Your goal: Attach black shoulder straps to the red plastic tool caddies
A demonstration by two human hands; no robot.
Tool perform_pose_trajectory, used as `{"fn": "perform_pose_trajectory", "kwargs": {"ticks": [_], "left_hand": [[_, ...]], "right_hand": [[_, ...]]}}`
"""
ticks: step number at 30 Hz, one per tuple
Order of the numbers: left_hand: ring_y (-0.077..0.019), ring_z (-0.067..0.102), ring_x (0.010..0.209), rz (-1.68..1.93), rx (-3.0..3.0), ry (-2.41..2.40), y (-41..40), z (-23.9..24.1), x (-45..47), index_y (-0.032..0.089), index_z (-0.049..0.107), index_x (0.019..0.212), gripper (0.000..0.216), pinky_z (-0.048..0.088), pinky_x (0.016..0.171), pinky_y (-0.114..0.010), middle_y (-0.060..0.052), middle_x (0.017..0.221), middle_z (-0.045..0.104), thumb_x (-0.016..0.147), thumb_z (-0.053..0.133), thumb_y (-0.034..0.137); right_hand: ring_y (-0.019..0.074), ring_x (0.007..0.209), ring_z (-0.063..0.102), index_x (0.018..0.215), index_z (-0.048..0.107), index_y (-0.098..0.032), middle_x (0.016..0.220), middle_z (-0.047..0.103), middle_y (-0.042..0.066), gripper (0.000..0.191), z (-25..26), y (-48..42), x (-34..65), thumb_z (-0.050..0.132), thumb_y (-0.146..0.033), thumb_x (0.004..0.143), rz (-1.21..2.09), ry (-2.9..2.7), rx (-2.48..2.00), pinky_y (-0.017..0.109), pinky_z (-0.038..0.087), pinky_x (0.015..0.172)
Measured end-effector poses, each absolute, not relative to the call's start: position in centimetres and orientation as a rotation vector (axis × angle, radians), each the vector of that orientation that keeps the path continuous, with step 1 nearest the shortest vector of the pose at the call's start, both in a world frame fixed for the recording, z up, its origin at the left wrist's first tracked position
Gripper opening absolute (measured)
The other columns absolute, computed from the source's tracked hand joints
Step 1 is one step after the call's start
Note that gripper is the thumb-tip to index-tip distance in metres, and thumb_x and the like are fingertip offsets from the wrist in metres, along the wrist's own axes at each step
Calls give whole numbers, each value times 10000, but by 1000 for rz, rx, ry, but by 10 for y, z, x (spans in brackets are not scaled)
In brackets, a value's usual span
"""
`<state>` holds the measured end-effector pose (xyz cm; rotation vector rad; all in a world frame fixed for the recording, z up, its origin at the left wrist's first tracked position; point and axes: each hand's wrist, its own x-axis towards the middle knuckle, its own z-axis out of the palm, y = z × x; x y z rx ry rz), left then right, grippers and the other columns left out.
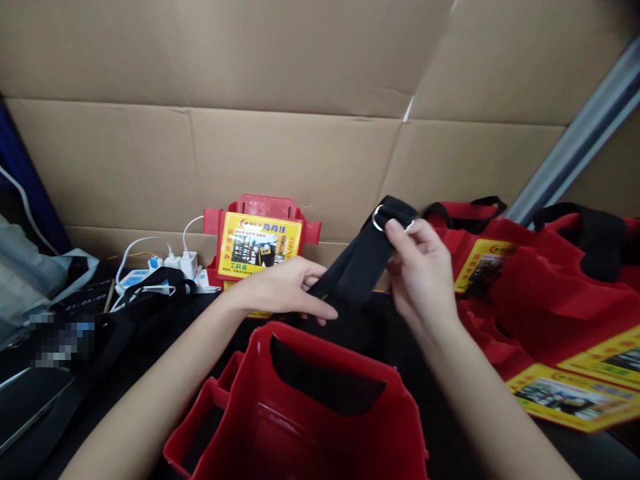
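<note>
A black webbing strap stretches between my two hands above a red plastic tool box. My right hand pinches its upper end, where the strap loops through metal rings. Lower down, my left hand grips the strap between thumb and fingers. The open-topped box stands right below, with a wide slot in its far wall and a small side holder on its left. Whether the strap passes through that slot is hidden.
Behind stands another red box with a yellow label. Several red boxes with black straps are piled on the right. White chargers and cables lie at the left, near a dark phone-like device. Cardboard lines the back.
</note>
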<state>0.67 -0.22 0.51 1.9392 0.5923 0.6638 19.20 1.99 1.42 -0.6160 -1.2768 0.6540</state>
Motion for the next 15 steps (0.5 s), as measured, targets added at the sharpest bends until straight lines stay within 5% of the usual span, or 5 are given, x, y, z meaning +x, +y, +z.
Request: {"fn": "perform_pose_trajectory", "kwargs": {"ticks": [3,6,8,11,15], "left_hand": [[-168,605,645,888,2105,817,8,-1,2,171,595,726,53,448,584,-264,-46,679,633,697,600,215],[-184,582,697,1115,2254,1035,14,-4,-5,175,603,752,127,449,641,-286,-36,705,613,639,652,205],[-217,584,850,1039,2265,950,12,-1,-11,173,599,975,393,459,762,-326,-67,893,624,597,699,214],[-252,443,1178,922,2196,769,0,11,-21,204,374,1311,802,354,990,-378,-121,1286,454,596,733,255],[-257,196,1340,1036,2256,715,-19,29,-31,273,169,1404,1016,235,1079,-407,-81,1468,185,582,765,279]], "right_hand": [[14,382,237,651,377,-188,564,323,-70,318,22,19,204,662,-318,707,742,-1261,-646,158,164,320],[17,377,354,719,454,-191,564,376,-70,261,24,12,206,681,-315,683,815,-1304,-703,151,163,299],[63,475,528,820,520,-190,657,505,-32,249,24,2,201,675,-333,687,830,-1398,-730,149,244,303],[135,617,635,979,550,-173,840,594,36,318,29,-17,190,641,-344,727,868,-1636,-735,166,366,346],[136,661,627,1023,555,-147,812,621,43,296,48,-42,173,614,-280,765,757,-1942,-702,178,447,433]]}}
